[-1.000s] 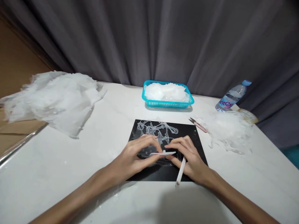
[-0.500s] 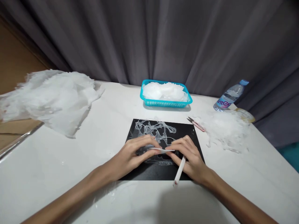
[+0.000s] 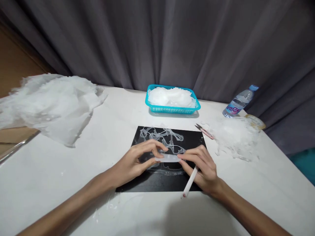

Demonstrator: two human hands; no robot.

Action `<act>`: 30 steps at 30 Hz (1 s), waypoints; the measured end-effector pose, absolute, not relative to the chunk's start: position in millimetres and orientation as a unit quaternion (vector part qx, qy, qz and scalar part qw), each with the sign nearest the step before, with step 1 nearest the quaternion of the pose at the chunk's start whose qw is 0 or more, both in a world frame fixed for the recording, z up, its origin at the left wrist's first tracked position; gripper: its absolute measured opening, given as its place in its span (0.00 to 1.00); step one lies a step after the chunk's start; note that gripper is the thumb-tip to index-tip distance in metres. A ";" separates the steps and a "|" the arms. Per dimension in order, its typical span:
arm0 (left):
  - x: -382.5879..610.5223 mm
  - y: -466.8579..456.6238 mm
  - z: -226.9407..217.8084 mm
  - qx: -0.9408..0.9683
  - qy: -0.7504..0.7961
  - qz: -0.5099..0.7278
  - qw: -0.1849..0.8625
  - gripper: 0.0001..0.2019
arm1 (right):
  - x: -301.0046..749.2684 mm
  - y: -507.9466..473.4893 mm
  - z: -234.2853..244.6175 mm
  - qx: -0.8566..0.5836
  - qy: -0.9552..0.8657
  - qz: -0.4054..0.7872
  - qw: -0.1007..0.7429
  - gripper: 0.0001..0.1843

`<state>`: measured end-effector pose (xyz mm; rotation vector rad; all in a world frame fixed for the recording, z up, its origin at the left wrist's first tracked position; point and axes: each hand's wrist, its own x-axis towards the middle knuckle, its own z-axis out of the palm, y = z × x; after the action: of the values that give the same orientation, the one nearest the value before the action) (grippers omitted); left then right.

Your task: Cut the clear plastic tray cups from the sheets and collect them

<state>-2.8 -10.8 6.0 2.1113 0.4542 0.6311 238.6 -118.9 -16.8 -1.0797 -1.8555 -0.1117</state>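
Between both hands is a small, thin, translucent white piece (image 3: 168, 158), held low over a black board (image 3: 157, 186). My left hand (image 3: 145, 155) pinches its left end between thumb and fingers. At the other end, my right hand (image 3: 200, 164) grips it with thumb and fingertips. A slim white stick-like tool (image 3: 190, 183) is tucked in my right hand, its reddish tip pointing down toward the board's front edge. On the board lies a translucent sheet with cut-out outlines (image 3: 169, 136), partly covered by my hands.
A blue basket (image 3: 172, 110) of white translucent pieces stands at the back. White filmy sheets (image 3: 56, 101) are heaped at left. To the right are small pink-handled snips (image 3: 208, 132), a pile of clear scraps (image 3: 236, 137), a water bottle (image 3: 240, 102) and a tape roll (image 3: 256, 122).
The thin piece has tilted, so more of its flat face shows. My left fingers have lifted and shifted slightly on it. The whole view has moved a little.
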 end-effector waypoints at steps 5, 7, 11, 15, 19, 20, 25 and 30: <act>-4.9 -13.9 7.1 0.902 0.151 0.260 0.311 0.08 | 242.0 -123.5 -17.3 -0.427 -0.787 -0.106 0.432 0.19; -4.5 -16.4 6.1 0.910 0.144 0.270 0.280 0.09 | 243.9 -121.7 -18.3 -0.437 -0.796 -0.094 0.409 0.16; -2.4 -20.0 4.5 0.910 0.169 0.261 0.275 0.07 | 244.1 -117.2 -20.7 -0.436 -0.796 -0.043 0.418 0.13; -5.9 -16.8 7.9 0.891 0.262 0.219 0.297 0.11 | 240.5 -113.0 -15.9 -0.503 -0.708 0.060 0.492 0.04; -19.5 -5.5 14.6 0.924 0.236 0.155 0.257 0.23 | 247.6 -79.8 5.0 -0.592 -0.586 0.097 0.545 0.09; -23.7 -1.7 15.9 0.929 0.228 0.146 0.250 0.22 | 251.8 -63.0 13.1 -0.596 -0.564 0.065 0.568 0.10; -41.0 17.2 17.9 0.933 0.196 0.101 0.285 0.18 | 272.1 50.8 53.9 -0.563 -0.571 -0.194 0.564 0.11; -45.5 22.5 12.6 0.933 0.190 0.084 0.293 0.24 | 267.0 116.4 55.4 -0.541 -0.722 -0.169 0.397 0.13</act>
<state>-45.5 22.5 12.6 2.4866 0.5050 0.2242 267.0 116.4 55.4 -1.3692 -1.8295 -0.4290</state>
